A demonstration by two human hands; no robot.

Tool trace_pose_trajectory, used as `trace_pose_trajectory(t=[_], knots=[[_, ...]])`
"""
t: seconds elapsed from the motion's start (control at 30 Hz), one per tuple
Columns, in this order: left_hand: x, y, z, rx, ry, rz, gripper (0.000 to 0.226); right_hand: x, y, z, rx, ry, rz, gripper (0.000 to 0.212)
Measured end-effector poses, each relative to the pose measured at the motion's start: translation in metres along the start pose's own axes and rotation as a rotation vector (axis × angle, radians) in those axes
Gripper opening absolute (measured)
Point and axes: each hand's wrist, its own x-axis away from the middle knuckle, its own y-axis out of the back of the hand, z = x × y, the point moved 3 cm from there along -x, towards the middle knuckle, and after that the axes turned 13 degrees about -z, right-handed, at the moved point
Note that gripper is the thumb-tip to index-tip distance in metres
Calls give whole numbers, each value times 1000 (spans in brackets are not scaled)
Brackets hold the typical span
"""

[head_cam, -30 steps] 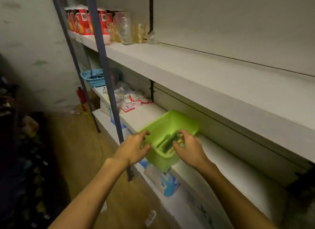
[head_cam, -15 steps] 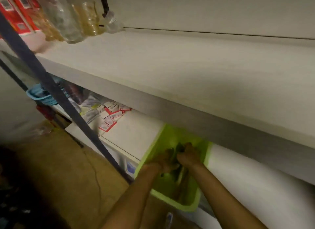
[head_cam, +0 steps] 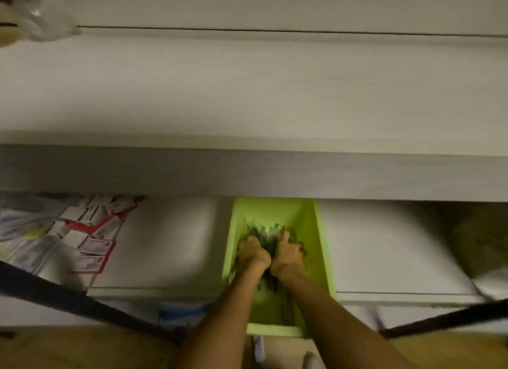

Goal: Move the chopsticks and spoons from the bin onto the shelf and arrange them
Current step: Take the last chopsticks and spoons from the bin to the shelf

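Since half a second ago the view has swung square onto the shelving, and both hands have dug deeper into the bin point(head_cam: 316, 231), now gathering a bundle where before they were only reaching in.

The bin is lime-green plastic, long and narrow, with sloping walls. It sits on the lower shelf point(head_cam: 170, 247), its far end tucked under the upper shelf point(head_cam: 247, 99) and its near end jutting over the front edge. Inside lies a dark, blurred bundle of utensils point(head_cam: 265, 235); chopsticks and spoons cannot be told apart in it.

To the left on the lower shelf lie small white boxes point(head_cam: 90, 242) with red borders and print too blurred to read, beside clear bags point(head_cam: 24, 225). No writing is legible anywhere.

The left hand point(head_cam: 251, 251) and right hand point(head_cam: 287, 254) sit side by side in the middle of the bin, nearly touching, both forearms coming up from below. Each has its fingers curled down round the utensils; the right thumb sticks up toward the far end. Dark rack bars point(head_cam: 68, 300) cross the lower corners.
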Motion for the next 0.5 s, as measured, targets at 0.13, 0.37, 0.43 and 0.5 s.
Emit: trace_pose_trajectory(t=[0.13,0.37,0.43,0.5], knots=[[5,-8,8,84,72,66,44,4,0,-2,-13,-21,-65,63],[12,-4,11,194,96,111,37,11,6,-11,-381,-117,-89,48],[15,-1,11,250,121,124,36,12,8,-11,-439,-162,-72,50],[16,1,10,333,155,140,34,11,9,-10,-484,-237,-32,52]])
